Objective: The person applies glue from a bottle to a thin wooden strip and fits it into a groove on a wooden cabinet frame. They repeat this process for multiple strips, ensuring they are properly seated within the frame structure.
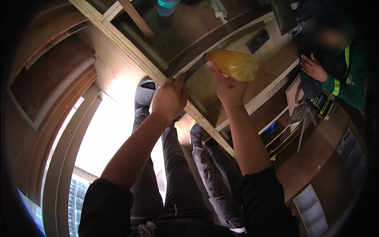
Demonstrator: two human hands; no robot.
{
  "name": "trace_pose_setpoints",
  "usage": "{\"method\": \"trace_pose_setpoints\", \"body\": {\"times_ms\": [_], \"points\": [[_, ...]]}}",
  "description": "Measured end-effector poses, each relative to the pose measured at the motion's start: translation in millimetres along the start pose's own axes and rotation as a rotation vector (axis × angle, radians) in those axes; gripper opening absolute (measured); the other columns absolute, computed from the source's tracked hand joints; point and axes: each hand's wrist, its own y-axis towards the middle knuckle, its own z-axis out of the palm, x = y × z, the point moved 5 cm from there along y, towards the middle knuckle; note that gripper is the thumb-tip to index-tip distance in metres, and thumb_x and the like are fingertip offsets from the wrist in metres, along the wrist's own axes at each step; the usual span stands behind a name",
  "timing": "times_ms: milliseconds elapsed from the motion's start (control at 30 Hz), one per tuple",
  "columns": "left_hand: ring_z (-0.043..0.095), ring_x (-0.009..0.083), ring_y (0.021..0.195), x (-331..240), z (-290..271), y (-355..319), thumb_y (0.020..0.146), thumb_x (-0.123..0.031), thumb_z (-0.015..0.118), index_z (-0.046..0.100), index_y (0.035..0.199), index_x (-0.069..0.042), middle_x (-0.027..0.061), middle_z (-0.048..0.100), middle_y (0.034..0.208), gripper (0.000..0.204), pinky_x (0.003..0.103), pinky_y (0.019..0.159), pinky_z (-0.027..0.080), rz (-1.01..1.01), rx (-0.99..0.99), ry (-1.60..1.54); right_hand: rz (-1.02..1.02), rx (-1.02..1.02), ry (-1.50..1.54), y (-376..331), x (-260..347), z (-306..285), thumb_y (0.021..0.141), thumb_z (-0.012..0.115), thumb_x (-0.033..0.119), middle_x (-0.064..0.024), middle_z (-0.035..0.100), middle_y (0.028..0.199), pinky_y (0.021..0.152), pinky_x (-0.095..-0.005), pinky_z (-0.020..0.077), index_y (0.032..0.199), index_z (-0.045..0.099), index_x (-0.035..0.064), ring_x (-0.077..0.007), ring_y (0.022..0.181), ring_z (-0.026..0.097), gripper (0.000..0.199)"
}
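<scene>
A clear plastic bottle with yellow contents (233, 65) lies tilted almost on its side in my right hand (229, 87). Its narrow dark-tipped end points left, toward the inner corner of a wooden frame (130, 51). Thumb and fingers close around the bottle from below. My left hand (169, 98) is closed at the frame's plywood edge, just left of the bottle's tip, with its thumb side upward. Part of the edge is hidden behind that hand, and its fingertips are hard to see.
A co-worker's hand (314, 68) and green sleeve show at the right. Another person's legs (209, 177) stand beside mine. A blue-labelled bottle (167, 7) sits inside the frame at the top. At right, a black and yellow box (319, 104) lies near wooden strips. Bright light enters at left.
</scene>
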Motion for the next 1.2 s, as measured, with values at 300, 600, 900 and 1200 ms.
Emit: {"method": "trace_pose_setpoints", "body": {"times_ms": [300, 600, 900, 1200], "points": [[0.068, 0.0401, 0.08, -0.2, -4.7, 4.5, 0.086, -0.008, 0.059, 0.062, 0.128, -0.002, 0.0226, 0.064, 0.094, 0.043, 0.048, 0.07, 0.058, 0.009, -0.027, -0.027, -0.048, -0.219, 0.017, 118.8, -45.8, -50.7, 0.072, 0.091, 0.008, -0.0146, 0.071, 0.102, 0.081, -0.0313, 0.0567, 0.113, 0.057, -0.0054, -0.0198, 0.088, 0.069, 0.055], [0.067, 0.0408, 0.079, 0.8, -5.4, 5.1, 0.086, -0.009, 0.059, 0.061, 0.128, -0.003, 0.0227, 0.064, 0.094, 0.042, 0.049, 0.069, 0.058, 0.008, -0.028, -0.015, 0.245, 0.023, -0.058, 35.5, -2.3, -20.5, 0.079, 0.086, 0.004, -0.0056, 0.072, 0.096, 0.074, -0.0268, 0.0546, 0.1, 0.069, -0.0011, -0.0125, 0.086, 0.068, 0.028], [0.068, 0.0385, 0.077, 0.1, -7.5, 3.6, 0.088, -0.011, 0.06, 0.061, 0.13, -0.004, 0.0212, 0.063, 0.094, 0.043, 0.047, 0.067, 0.058, -0.011, -0.023, -0.014, 0.231, -0.089, 0.018, 50.6, -27.5, -43.6, 0.081, 0.085, 0.007, -0.0067, 0.072, 0.094, 0.075, -0.0256, 0.0532, 0.1, 0.069, -0.0027, -0.0117, 0.088, 0.067, 0.027], [0.067, 0.0392, 0.076, -3.0, -4.2, 2.8, 0.087, -0.01, 0.06, 0.061, 0.13, -0.003, 0.0217, 0.062, 0.094, 0.043, 0.047, 0.066, 0.058, 0.01, 0.004, -0.001, -0.072, -0.154, 0.176, 147.3, -72.1, -90.6, 0.076, 0.089, 0.011, -0.0082, 0.071, 0.094, 0.074, -0.0274, 0.0544, 0.101, 0.067, -0.0033, -0.015, 0.084, 0.068, 0.036]]}}
